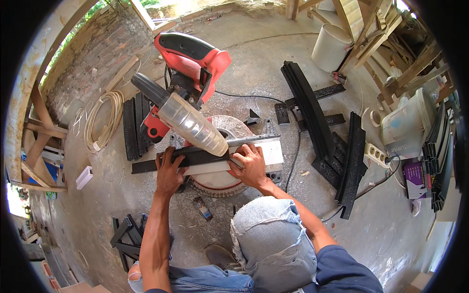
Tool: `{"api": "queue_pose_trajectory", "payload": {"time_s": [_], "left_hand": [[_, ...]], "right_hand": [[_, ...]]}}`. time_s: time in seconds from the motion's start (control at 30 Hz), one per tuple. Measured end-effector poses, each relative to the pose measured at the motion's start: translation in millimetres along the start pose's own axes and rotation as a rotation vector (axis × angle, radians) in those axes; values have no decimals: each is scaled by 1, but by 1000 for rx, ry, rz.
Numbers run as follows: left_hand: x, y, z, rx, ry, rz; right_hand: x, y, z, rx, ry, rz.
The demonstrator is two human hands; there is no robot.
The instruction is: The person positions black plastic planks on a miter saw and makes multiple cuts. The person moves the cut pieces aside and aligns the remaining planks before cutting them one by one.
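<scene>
A red and black mitre saw [193, 63] stands on the floor in front of me, its head raised and its clear blade guard [193, 124] hanging over the fence. Along the fence lies a black profile strip [195, 157], its left end sticking out past the saw base. My left hand [169, 168] grips the strip left of the guard, fingers curled over its far edge. To the right of the guard, my right hand [249, 163] is bent over the fence and the strip's right end. How far the strip runs under that hand is hidden.
Black profile pieces [312, 112] lie stacked at the right, with more [134, 124] at the left and short ones [128, 237] near my left arm. Nearby are a coiled cable [103, 122], a power strip [376, 154], white buckets [332, 48] and a small box-like item [202, 209].
</scene>
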State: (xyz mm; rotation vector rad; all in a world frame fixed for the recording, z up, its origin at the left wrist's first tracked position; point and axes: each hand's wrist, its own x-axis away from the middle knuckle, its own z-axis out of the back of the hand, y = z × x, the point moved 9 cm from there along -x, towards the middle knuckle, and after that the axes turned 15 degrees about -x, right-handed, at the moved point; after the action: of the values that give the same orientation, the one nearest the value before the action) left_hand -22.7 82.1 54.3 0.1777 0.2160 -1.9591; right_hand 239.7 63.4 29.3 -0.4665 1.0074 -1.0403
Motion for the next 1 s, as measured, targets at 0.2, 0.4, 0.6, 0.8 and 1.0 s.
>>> {"api": "queue_pose_trajectory", "payload": {"time_s": [0.2,0.4,0.6,0.8,1.0], "left_hand": [[1,1,1,3,11,17],[2,3,1,28,50,7],[2,5,2,43,62,3],[1,6,2,36,61,2],[2,6,4,30,64,0]], "right_hand": [[1,-1,1,-13,16,24],[4,-5,4,-11,58,87],[5,-4,4,-1,51,84],[4,-7,6,12,47,113],[5,-7,6,13,53,113]]}}
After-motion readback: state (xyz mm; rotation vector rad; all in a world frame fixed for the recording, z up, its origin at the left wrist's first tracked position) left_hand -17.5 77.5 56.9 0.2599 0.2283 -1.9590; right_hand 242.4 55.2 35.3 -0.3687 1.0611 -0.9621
